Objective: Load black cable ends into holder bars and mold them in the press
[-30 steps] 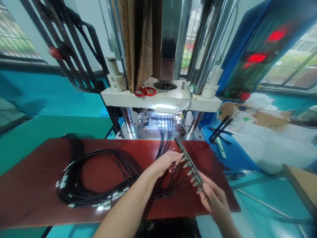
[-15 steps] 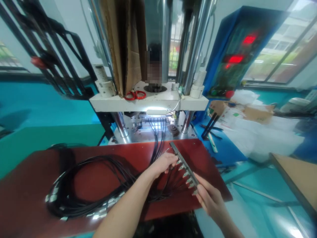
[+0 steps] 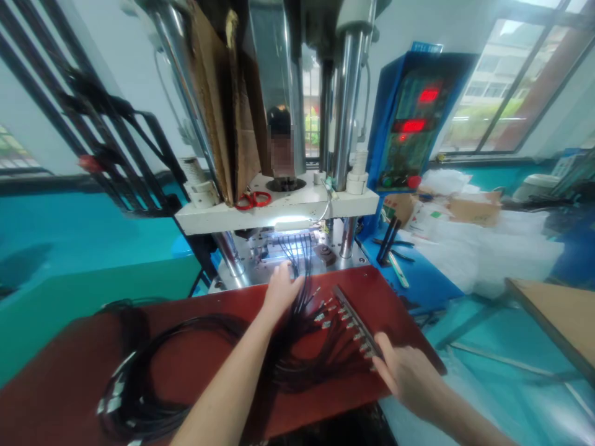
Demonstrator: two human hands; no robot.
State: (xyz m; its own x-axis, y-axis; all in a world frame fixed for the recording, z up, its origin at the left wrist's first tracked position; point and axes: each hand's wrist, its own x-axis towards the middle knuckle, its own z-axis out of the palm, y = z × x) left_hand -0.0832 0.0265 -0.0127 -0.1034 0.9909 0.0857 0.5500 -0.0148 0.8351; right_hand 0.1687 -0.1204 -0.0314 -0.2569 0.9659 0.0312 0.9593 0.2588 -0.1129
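Note:
My right hand (image 3: 404, 368) grips the near end of a narrow metal bar (image 3: 356, 319). Small metallic cable ends (image 3: 357, 337) line its left side, and the bar slants over the red-brown board. Up by the press, my left hand (image 3: 281, 291) reaches to the black cables (image 3: 304, 260) that run out of the lit mould area (image 3: 286, 248). Its thumb and fingers are apart, close against these cables; its palm side is hidden. Between the hands, several loose cable ends with metal tips (image 3: 325, 313) lie on the board.
A coil of black cables (image 3: 121, 384) with white tags lies at the board's (image 3: 195, 359) left. Red-handled scissors (image 3: 253, 199) rest on the press's white plate (image 3: 325, 204). Pliers and a cutter (image 3: 398, 271) lie on the blue surface at right, below the control box (image 3: 413, 124).
My left hand has left the metal bar and moved up and left to the cables at the press. The bar is lower, still in my right hand. The view has shifted.

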